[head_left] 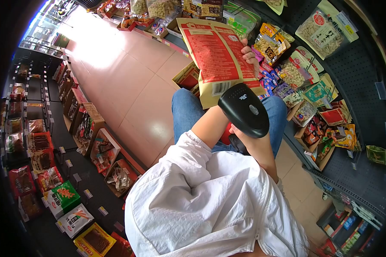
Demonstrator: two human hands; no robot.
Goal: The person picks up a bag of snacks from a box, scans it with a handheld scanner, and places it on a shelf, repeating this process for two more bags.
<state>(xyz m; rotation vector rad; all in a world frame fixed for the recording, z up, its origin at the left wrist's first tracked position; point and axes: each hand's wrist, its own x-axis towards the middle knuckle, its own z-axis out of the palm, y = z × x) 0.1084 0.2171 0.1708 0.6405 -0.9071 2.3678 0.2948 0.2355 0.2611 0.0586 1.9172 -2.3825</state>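
- Two hands are busy near the centre of the frame, well apart from each other, each closed on its own thing.
- I see the left hand (249,55) at upper centre, fingers wrapped over the right edge of a red snack bag (216,51) and gripping it.
- The red snack bag stands upright with its printed back toward me. Its barcode label (221,88) sits low on the tan strip at the bottom.
- The right hand (243,136) is just below, clamped on the handle of a black barcode scanner (244,109). Most of that hand is hidden behind the scanner's head.
- The barcode scanner overlaps the bag's lower right corner in my view. I cannot tell whether they touch.
- Blue jeans (186,109) show beneath both, and a white shirt (201,201) fills the lower centre.
- A shelf (364,77) crowded with snack packets (296,73) runs down the right side.
- Another shelf (43,154) lines the left, with open cartons (105,150) along the tiled floor (128,81).
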